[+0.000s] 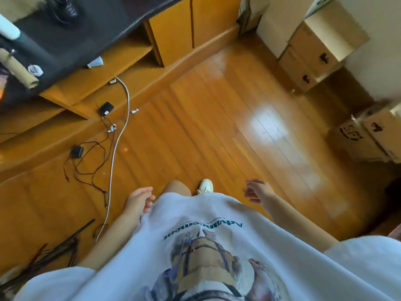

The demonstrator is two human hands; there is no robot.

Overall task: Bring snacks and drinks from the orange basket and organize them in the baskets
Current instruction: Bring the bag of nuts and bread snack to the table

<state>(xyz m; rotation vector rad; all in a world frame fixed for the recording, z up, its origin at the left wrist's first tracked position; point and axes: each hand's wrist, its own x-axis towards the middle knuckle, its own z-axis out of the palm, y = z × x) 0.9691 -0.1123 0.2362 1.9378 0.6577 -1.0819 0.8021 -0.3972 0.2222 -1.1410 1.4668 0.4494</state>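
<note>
I look straight down at a wooden floor [217, 118] over my white printed shirt. My left hand [138, 200] hangs by my left hip with loosely curled fingers and holds nothing. My right hand [258, 191] hangs out to the right of my body, fingers relaxed, also holding nothing. One white shoe [205, 186] shows past the shirt's hem. No orange basket, snack or drink is in view.
A wooden cabinet with a dark top [91, 46] runs along the upper left. Black and white cables [112, 153] and small black adapters [106, 108] lie on the floor at left. Cardboard boxes [312, 55] stand at upper right, with more boxes [368, 135] at the right edge.
</note>
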